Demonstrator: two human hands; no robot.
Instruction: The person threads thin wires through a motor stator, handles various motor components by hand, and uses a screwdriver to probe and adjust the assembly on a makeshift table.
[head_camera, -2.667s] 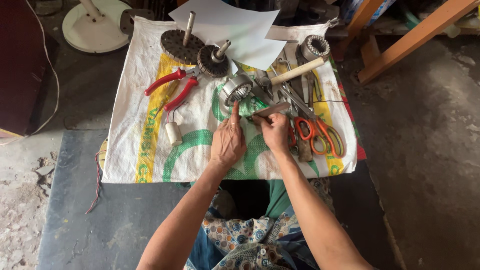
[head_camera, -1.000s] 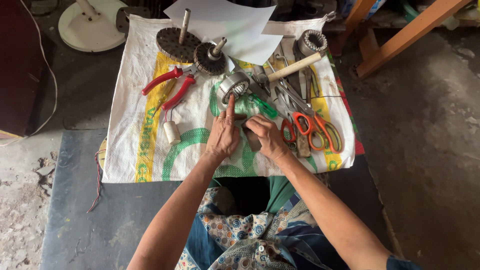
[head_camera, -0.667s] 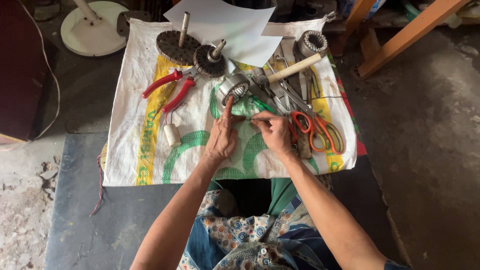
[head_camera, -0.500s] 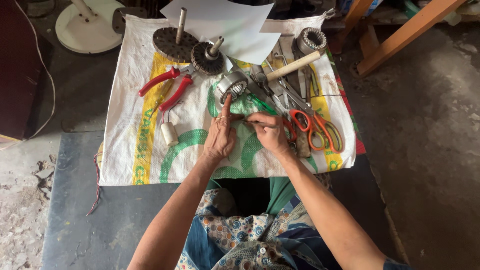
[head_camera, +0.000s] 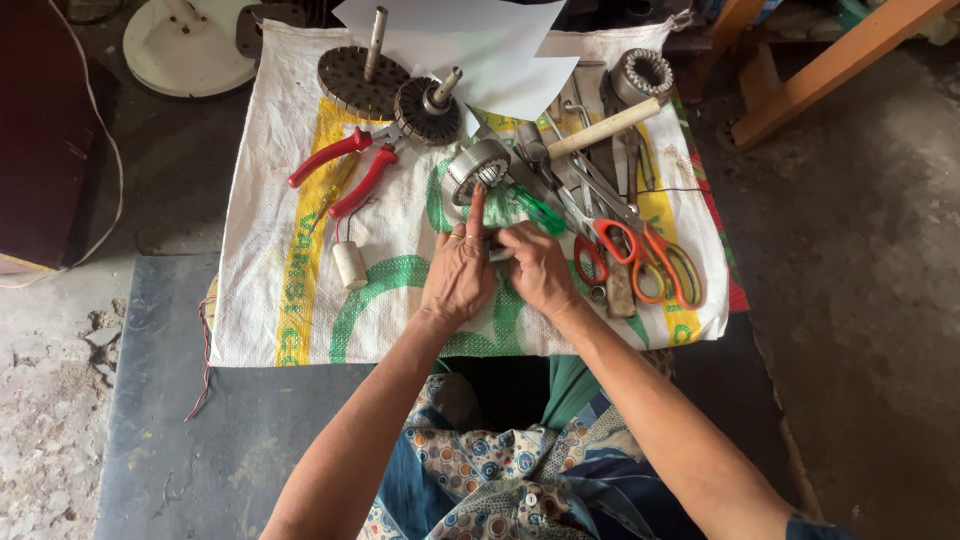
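Two hands meet at the middle of a woven sack (head_camera: 300, 300) spread on the floor. Left of them lie red-handled pliers (head_camera: 345, 170) and a small white cylinder (head_camera: 350, 265). The left hand (head_camera: 460, 275) points its forefinger up onto a round metal stator (head_camera: 477, 168); the right hand (head_camera: 535, 265) pinches something small, hidden by its fingers. Orange-handled scissors (head_camera: 650, 260) lie to the right.
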